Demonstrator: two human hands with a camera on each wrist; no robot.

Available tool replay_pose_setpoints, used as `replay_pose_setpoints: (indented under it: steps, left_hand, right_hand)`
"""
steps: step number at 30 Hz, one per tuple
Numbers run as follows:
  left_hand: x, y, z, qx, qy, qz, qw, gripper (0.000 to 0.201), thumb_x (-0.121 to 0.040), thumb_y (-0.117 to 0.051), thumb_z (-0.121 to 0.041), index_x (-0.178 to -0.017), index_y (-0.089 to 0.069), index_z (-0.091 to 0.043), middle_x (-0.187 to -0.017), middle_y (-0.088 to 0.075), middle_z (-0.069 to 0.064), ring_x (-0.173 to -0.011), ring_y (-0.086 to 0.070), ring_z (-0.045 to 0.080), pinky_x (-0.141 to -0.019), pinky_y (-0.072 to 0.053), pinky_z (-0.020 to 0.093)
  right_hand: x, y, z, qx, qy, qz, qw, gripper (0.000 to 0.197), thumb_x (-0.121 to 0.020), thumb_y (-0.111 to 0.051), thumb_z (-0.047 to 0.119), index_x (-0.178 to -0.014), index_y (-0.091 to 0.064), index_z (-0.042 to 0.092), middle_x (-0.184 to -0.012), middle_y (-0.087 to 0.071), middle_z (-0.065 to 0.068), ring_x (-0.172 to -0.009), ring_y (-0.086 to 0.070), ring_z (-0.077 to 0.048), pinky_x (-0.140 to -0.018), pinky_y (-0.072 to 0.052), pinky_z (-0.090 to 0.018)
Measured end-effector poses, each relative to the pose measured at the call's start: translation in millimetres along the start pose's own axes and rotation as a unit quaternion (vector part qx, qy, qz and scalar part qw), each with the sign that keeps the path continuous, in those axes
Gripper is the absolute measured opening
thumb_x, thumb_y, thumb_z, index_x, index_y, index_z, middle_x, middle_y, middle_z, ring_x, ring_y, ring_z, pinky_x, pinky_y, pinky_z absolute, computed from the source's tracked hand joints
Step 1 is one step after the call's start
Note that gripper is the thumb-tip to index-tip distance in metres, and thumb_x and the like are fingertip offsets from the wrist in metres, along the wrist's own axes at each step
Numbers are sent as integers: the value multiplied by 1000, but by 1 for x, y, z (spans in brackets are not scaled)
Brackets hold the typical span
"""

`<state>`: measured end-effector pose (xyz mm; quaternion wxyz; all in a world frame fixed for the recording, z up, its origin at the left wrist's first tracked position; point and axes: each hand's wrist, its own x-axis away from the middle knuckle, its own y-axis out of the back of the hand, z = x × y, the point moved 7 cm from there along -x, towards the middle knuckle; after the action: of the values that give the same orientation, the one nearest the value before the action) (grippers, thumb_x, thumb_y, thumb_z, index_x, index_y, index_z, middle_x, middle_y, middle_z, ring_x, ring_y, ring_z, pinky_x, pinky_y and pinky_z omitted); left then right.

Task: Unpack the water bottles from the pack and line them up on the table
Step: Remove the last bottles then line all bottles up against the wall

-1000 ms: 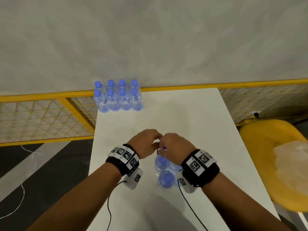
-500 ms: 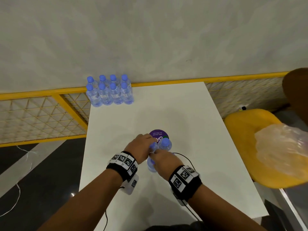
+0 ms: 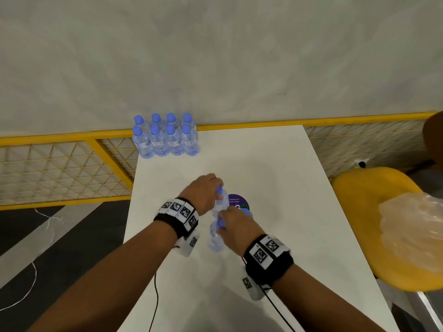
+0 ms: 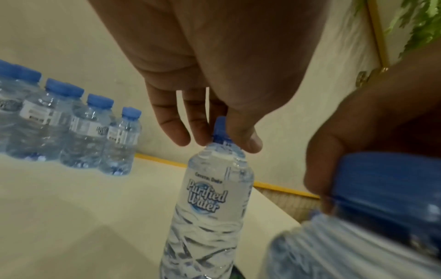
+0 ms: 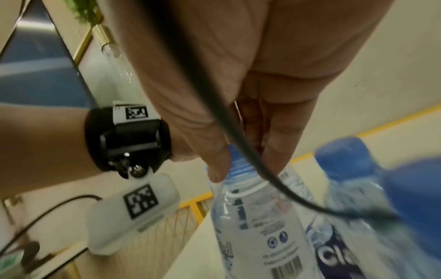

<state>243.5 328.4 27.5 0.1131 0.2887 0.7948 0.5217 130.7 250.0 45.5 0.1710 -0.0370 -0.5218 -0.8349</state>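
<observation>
Eight blue-capped water bottles (image 3: 165,137) lined up in two rows of four at the far left corner of the white tabletop (image 3: 275,168), upright and touching. Nearer, mid-tabletop, left hand (image 3: 203,191) pinching the blue cap of a "Purified Water" bottle (image 4: 212,198) with fingertips (image 4: 248,143) curled round the neck, bottle upright. Right hand (image 3: 236,226) just beside, fingers likewise clamped round the cap of a second bottle (image 5: 260,222). Hands close together, nearly touching. One more blue-capped bottle (image 5: 346,169) right beside, blurred. Purple round sticker (image 3: 237,202) on the tabletop just beyond the hands. Off to the right, yellow chair (image 3: 374,200) bearing crumpled clear plastic wrap (image 3: 414,233). Yellow mesh railing (image 3: 60,168) behind the tabletop
</observation>
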Motion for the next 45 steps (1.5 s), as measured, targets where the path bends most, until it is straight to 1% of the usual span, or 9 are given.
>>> replay_pose_setpoints:
  steps: [4, 10, 19, 26, 29, 33, 36, 39, 45]
  left_hand:
    - [-54, 55, 18, -18, -1, -46, 999, 34, -92, -69, -16, -123, -62, -3, -118, -57, 17, -106, -59, 37, -91, -44, 40]
    - [-161, 112, 65, -89, 53, -36, 994, 38, -94, -68, -24, -128, -57, -9, -129, -53, 13, -114, -58, 35, -97, -46, 46]
    - [-256, 113, 149, -144, 125, -22, 981, 34, -95, -64, -29, -127, -55, -21, -127, -52, 3, -117, -57, 29, -100, -42, 50]
    - [-266, 95, 171, -191, 98, -33, 976, 23, -95, -59, -36, -114, -57, -25, -112, -56, -2, -108, -59, 24, -92, -34, 46]
    - [-266, 91, 172, -185, 95, -39, 977, 19, -91, -58, -28, -111, -58, -30, -109, -57, -4, -106, -61, 22, -92, -31, 46]
    - [-264, 89, 174, -138, 88, -34, 986, 22, -93, -54, -25, -114, -60, -26, -115, -57, 0, -105, -61, 26, -90, -41, 45]
    - [-265, 91, 174, -129, 82, -24, 988, 5, -92, -53, -23, -95, -55, -27, -103, -54, 0, -101, -61, 28, -90, -48, 47]
    - [-266, 92, 172, -115, 73, -3, 991, 11, -90, -54, -20, -85, -49, -28, -95, -47, -3, -96, -61, 30, -91, -50, 48]
    - [-263, 91, 175, -64, 63, -12, 996, 15, -88, -54, -20, -100, -62, -23, -109, -62, 1, -99, -63, 28, -95, -50, 50]
  right_hand:
    - [-45, 52, 2, -35, -19, -48, 998, 20, -87, -60, 23, -100, -63, 7, -102, -58, -13, -92, -59, -32, -74, -42, -30]
    - [-141, 108, -5, -12, -38, -94, 995, 32, -91, -59, 28, -115, -61, 7, -115, -58, -15, -104, -59, -33, -85, -45, -33]
    - [-279, 103, -45, 0, -73, -75, 994, 32, -91, -61, 27, -115, -58, 7, -115, -55, -17, -103, -58, -36, -85, -46, -36]
    - [-325, 88, -57, 1, -82, -75, 994, 31, -89, -62, 26, -117, -61, 12, -113, -57, -16, -100, -61, -35, -83, -49, -36]
    - [-338, 88, -57, 7, -81, -76, 994, 32, -91, -60, 26, -119, -60, 11, -112, -57, -17, -100, -61, -36, -82, -49, -38]
    - [-351, 90, -53, 10, -65, -73, 995, 30, -90, -60, 24, -116, -62, 10, -110, -61, -15, -96, -62, -33, -72, -42, -29]
    - [-358, 91, -50, 31, -60, -62, 996, 23, -88, -64, 22, -106, -64, 9, -109, -63, -14, -97, -63, -32, -71, -41, -28]
    - [-361, 89, -48, 49, -53, -57, 996, 23, -87, -66, 20, -105, -64, 7, -110, -64, -16, -98, -64, -33, -72, -41, -29]
    - [-363, 90, -52, 53, -47, -67, 995, 21, -86, -66, 19, -104, -64, 7, -106, -65, -15, -96, -64, -32, -71, -41, -28]
